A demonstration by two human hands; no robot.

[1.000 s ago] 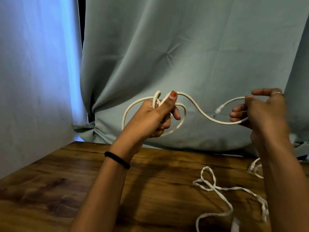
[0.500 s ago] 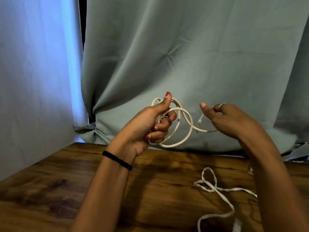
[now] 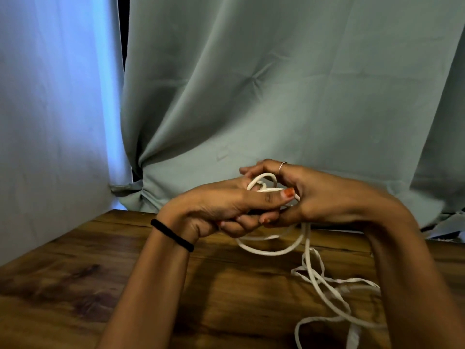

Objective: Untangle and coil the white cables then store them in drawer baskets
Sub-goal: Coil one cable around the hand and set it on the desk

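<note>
We note L hand point(image 3: 226, 207) & R hand point(image 3: 324, 197) gripping round white cable point(image 3: 264, 250); loops hang downward over wood table point(image 3: 75, 285).

We are seeing a white round cable point(image 3: 261, 250) looping mid-frame, hanging toward a flat white cable point(image 3: 327, 280) lying tangled lower right.

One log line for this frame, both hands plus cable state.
left hand: grips cable coil | right hand: holds coil | flat cable: loose on table

Both hands, left point(image 3: 221, 207) and right point(image 3: 314, 197), grip a coiled cable point(image 3: 264, 187) at frame centre; loops hang toward the bench point(image 3: 75, 285).
</note>
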